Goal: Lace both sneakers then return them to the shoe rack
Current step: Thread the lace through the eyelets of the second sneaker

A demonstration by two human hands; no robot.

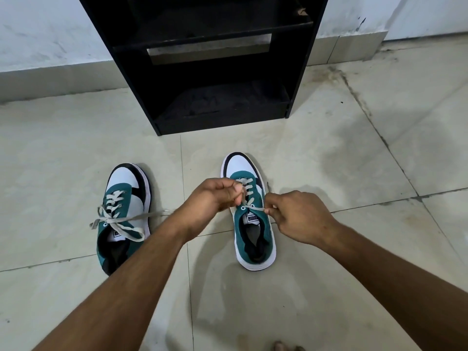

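Two teal, white and black sneakers stand on the tiled floor, toes pointing away from me. The left sneaker (pixel 126 214) has its pale lace threaded and crossed loosely, with the ends trailing off to both sides. Over the right sneaker (pixel 249 224) both hands work its lace (pixel 249 191). My left hand (pixel 215 195) pinches one lace end above the upper eyelets. My right hand (pixel 296 215) pinches the other end, pulled out sideways from the top right eyelet. The black shoe rack (pixel 215 72) stands just beyond the shoes, its shelves bare.
A white wall with a tiled skirting (pixel 50 79) runs behind the rack. Pale floor tiles (pixel 354 148) with dark grout lines and stains spread all round. Toes of a bare foot (pixel 281 347) show at the bottom edge.
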